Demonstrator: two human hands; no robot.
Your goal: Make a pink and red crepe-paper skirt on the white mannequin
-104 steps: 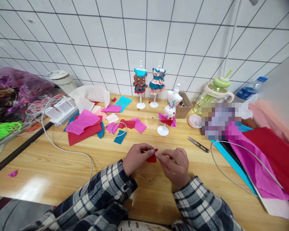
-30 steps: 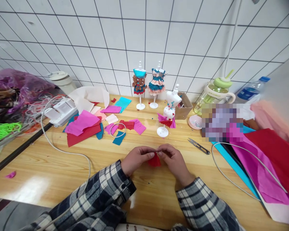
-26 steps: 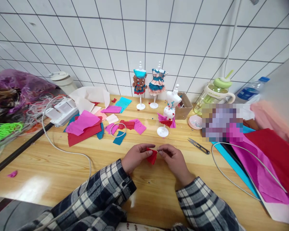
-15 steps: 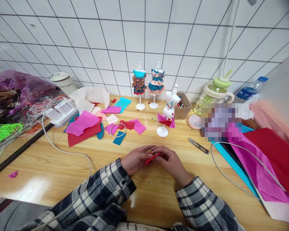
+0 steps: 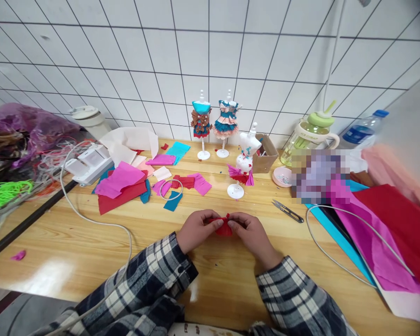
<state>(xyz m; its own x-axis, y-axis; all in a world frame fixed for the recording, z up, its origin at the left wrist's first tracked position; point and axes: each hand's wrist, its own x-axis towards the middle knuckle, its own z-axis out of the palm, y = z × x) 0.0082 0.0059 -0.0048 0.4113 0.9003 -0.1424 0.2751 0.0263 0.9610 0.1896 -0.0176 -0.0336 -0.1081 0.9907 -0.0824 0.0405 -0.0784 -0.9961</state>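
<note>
A small piece of red crepe paper (image 5: 224, 228) is pinched between both hands above the front of the wooden table. My left hand (image 5: 199, 229) grips its left side with thumb and bent fingers. On the other side, my right hand (image 5: 252, 233) pinches the paper's upper right edge. The paper fans out a little below the thumbs. Beyond the hands stands a small white mannequin (image 5: 249, 143) with a pink and red ruffle (image 5: 241, 176) round its lower part. Thread snips (image 5: 287, 211) lie to the right of my right hand.
Two dressed mannequins (image 5: 201, 116) stand by the tiled wall. Paper scraps (image 5: 121, 179), a wire ring (image 5: 171, 190) and a power strip (image 5: 90, 163) lie left. Rightward are a pink dish (image 5: 283, 177), a cardboard box (image 5: 266, 156), a drink bottle (image 5: 310, 135), coloured sheets (image 5: 388, 233) and a loose cable (image 5: 331, 254).
The red paper has turned from a narrow folded strip to a spread, fan-like shape facing me. Both hands have shifted their fingers, with the thumbs now on the paper's near side.
</note>
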